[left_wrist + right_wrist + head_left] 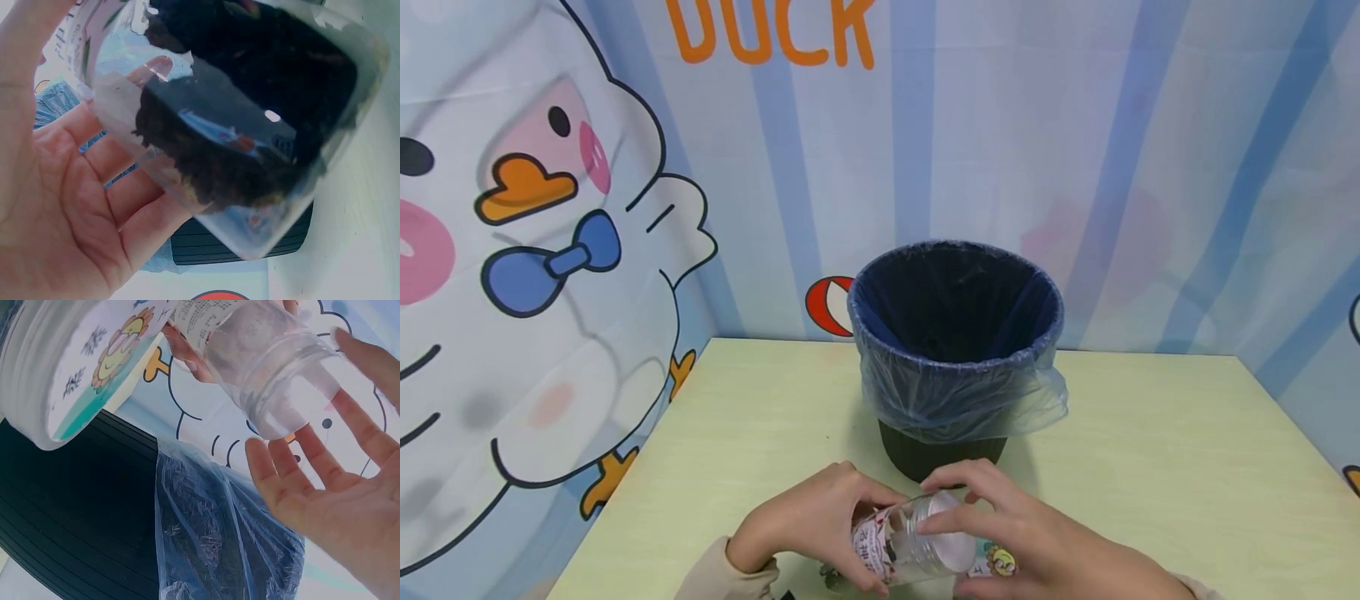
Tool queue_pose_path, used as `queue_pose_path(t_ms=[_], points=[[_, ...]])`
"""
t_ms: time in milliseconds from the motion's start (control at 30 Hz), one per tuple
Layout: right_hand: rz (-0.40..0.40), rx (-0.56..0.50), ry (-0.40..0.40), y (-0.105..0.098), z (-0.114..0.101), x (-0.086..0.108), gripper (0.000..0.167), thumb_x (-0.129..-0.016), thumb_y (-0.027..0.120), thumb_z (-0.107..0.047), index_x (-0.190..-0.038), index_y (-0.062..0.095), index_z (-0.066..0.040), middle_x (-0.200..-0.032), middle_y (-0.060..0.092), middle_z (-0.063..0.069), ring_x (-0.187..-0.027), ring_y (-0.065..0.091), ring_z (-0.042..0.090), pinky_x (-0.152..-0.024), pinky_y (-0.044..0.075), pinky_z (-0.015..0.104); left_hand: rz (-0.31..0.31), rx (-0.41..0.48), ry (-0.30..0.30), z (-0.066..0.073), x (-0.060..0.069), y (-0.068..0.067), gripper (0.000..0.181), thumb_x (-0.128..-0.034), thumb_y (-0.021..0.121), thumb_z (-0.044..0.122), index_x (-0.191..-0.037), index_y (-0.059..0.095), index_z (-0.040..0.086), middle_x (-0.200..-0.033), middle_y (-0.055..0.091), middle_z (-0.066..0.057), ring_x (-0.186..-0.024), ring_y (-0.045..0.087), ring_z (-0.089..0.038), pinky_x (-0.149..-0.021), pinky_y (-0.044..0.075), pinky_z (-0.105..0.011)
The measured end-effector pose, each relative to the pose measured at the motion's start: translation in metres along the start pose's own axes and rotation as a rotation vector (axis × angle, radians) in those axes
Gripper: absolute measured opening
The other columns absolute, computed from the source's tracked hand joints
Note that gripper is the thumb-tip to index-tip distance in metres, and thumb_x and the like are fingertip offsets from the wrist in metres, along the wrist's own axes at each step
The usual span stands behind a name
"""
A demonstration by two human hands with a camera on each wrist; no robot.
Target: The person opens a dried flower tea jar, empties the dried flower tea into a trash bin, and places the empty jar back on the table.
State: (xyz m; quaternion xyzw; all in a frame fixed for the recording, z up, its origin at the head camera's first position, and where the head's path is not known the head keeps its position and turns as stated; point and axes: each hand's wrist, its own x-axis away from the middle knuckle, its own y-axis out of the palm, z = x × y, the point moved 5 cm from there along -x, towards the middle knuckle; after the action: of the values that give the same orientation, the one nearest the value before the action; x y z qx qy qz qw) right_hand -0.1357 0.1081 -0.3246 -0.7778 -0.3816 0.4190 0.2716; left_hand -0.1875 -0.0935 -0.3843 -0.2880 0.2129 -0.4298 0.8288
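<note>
A clear plastic jar [910, 537] with a printed label lies tilted in front of the bin, its mouth end toward my right hand. My left hand [820, 521] grips it around the label. In the left wrist view, dark clumped pieces [206, 156] show through the jar [250, 234]. My right hand [1007, 533] is at the whitish, ridged mouth end, fingers spread around it. In the right wrist view its fingers [322, 456] look straight; whether they touch the rim I cannot tell. Beside that hand is a second jar [62, 375] bearing a cartoon sunflower sticker.
A dark bin [917, 450] lined with a translucent blue bag [955, 400] stands just behind the hands on the pale yellow-green table [1157, 467]. A cloth backdrop [1000, 125] with cartoon ducks and blue stripes rises behind and at the sides.
</note>
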Motion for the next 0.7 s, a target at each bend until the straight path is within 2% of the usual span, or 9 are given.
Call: queue_pose_path(t_ms=[100, 200, 267, 367, 533, 700], points=[[0.037, 0.108, 0.041, -0.0018, -0.0005, -0.0017, 0.059, -0.091, 0.075, -0.03, -0.144, 0.049, -0.024, -0.144, 0.04, -0.001, -0.123, 0.042, 0.016, -0.087, 0.052, 0.033, -0.01, 0.004, 0.014, 0.0006, -0.0008, 0.0005, 0.058, -0.0724, 0.091, 0.029, -0.126, 0.069, 0.02, -0.099, 0.072, 0.011, -0.076, 0.063, 0.005, -0.066, 0.055, -0.02], [0.05, 0.177, 0.118, -0.0024, 0.0009, -0.0015, 0.057, -0.091, 0.072, -0.039, -0.143, 0.05, -0.027, -0.139, 0.043, -0.007, -0.118, 0.046, 0.011, -0.085, 0.053, 0.032, -0.02, 0.003, 0.001, 0.0001, -0.0015, 0.0012, 0.056, -0.0724, 0.091, 0.03, -0.124, 0.07, 0.02, -0.096, 0.072, 0.011, -0.074, 0.061, 0.006, -0.065, 0.055, -0.019], [0.035, 0.148, 0.186, -0.0012, 0.0029, -0.0003, 0.053, -0.093, 0.069, -0.041, -0.141, 0.051, -0.029, -0.134, 0.045, -0.011, -0.114, 0.046, 0.008, -0.085, 0.052, 0.029, -0.024, 0.007, -0.011, -0.0003, -0.0018, 0.0016, 0.055, -0.0722, 0.091, 0.029, -0.122, 0.07, 0.02, -0.094, 0.071, 0.011, -0.074, 0.06, 0.005, -0.065, 0.055, -0.019], [0.027, 0.098, 0.233, 0.001, 0.0054, 0.0003, 0.048, -0.095, 0.067, -0.04, -0.139, 0.053, -0.027, -0.126, 0.049, -0.014, -0.107, 0.049, 0.005, -0.083, 0.053, 0.026, -0.026, 0.008, -0.014, -0.0002, -0.0022, 0.0022, 0.054, -0.0722, 0.091, 0.029, -0.121, 0.071, 0.019, -0.095, 0.071, 0.011, -0.074, 0.061, 0.005, -0.066, 0.055, -0.02], [0.013, 0.026, 0.247, 0.0036, 0.0076, 0.001, 0.048, -0.096, 0.066, -0.037, -0.141, 0.05, -0.028, -0.127, 0.05, -0.013, -0.107, 0.049, 0.006, -0.082, 0.053, 0.025, -0.023, -0.011, -0.015, -0.0001, -0.0022, 0.0026, 0.055, -0.072, 0.091, 0.03, -0.122, 0.07, 0.02, -0.095, 0.071, 0.012, -0.075, 0.061, 0.005, -0.066, 0.055, -0.019], [-0.033, 0.012, 0.167, 0.0043, 0.005, 0.0021, 0.051, -0.097, 0.067, -0.031, -0.144, 0.047, -0.024, -0.134, 0.045, -0.009, -0.116, 0.043, 0.011, -0.09, 0.05, 0.028, -0.024, 0.0, -0.031, -0.0017, -0.0018, 0.003, 0.057, -0.072, 0.091, 0.032, -0.124, 0.07, 0.021, -0.097, 0.071, 0.013, -0.076, 0.061, 0.004, -0.067, 0.055, -0.02]])
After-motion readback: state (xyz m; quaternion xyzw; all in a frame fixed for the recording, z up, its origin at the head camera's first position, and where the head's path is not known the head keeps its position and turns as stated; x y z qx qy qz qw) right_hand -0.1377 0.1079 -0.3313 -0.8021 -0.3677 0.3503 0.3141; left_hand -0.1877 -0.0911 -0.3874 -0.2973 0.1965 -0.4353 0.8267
